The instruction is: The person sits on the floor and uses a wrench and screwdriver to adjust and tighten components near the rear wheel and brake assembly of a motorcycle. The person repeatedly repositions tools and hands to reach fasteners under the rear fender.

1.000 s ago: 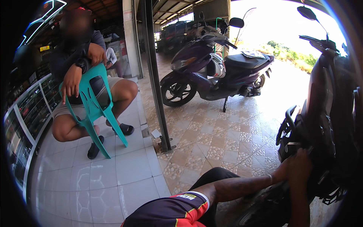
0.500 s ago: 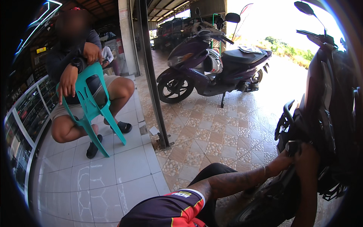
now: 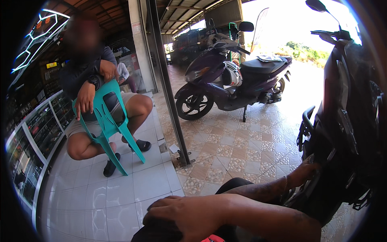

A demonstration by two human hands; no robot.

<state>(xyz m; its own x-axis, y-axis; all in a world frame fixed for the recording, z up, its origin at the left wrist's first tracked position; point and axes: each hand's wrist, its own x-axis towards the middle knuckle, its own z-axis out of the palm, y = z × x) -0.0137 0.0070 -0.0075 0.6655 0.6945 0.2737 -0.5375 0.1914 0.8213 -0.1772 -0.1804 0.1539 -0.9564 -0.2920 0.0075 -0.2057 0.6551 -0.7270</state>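
Observation:
My left hand (image 3: 305, 173), with a chain bracelet at its wrist, is at the lower rear side of the dark scooter (image 3: 342, 121) on the right. Its fingers are curled in; what they hold, if anything, is lost in shadow. My right forearm crosses in front of me from the lower right. My right hand (image 3: 181, 213) is bent over the dark shirt sleeve (image 3: 157, 232) on my left upper arm, fingers closed round the cloth. Part of the left arm is hidden behind the right one.
A person sits astride a green plastic chair (image 3: 107, 117) at the left, arms over its backrest. Behind stands a glass display case (image 3: 38, 141). A metal post (image 3: 169, 92) rises at the tile edge. A purple scooter (image 3: 234, 76) is parked beyond it.
My right hand has left the scooter and come across to my left sleeve. The left hand stays at the scooter, a little lower. The whole view has shifted slightly.

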